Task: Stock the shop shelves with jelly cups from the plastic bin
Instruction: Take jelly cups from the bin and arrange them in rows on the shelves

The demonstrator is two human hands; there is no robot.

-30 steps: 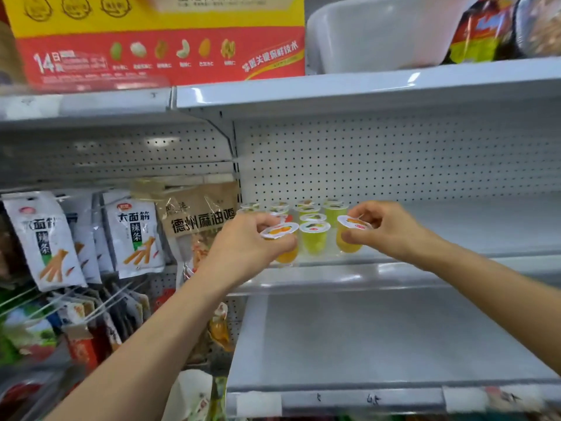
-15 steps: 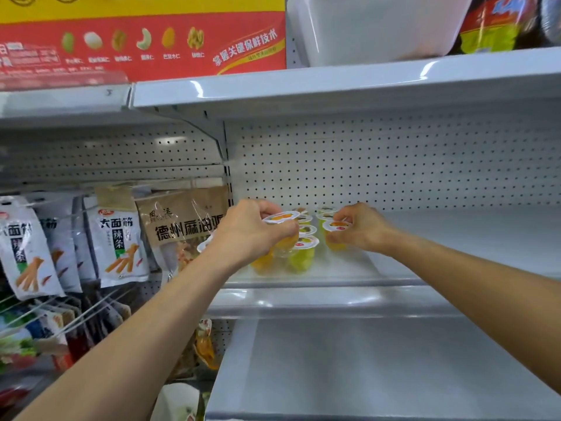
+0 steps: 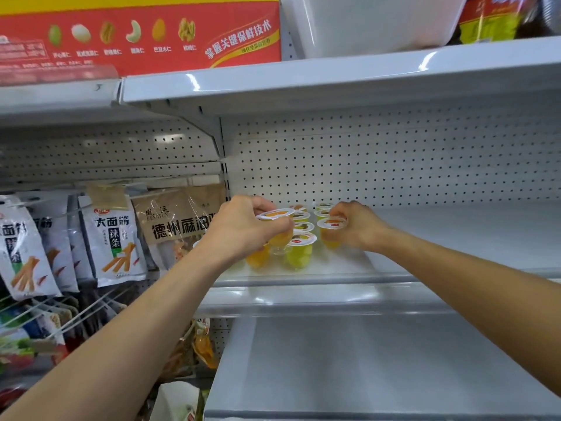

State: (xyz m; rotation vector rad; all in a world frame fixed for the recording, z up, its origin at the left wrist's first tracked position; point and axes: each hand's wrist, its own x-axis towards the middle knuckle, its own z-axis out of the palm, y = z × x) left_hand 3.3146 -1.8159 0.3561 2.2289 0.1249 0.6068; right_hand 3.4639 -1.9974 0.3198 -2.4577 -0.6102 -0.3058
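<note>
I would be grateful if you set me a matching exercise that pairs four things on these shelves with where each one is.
Things:
1. red cardboard box printed with nuts
2. white plastic bin
3. clear cup of green jelly with a white lid
4. brown snack packet

Places:
A. hanging left of the jelly cups
B. standing at the front of the middle shelf
C. up top, far left
D. on the upper shelf, just right of the box

Pairs: 1-C, 2-D, 3-B, 4-A

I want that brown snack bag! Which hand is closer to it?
Left. The left hand, gripping an orange jelly cup, is right beside the brown snack bag; the right hand, gripping a second orange cup, is farther right.
</note>
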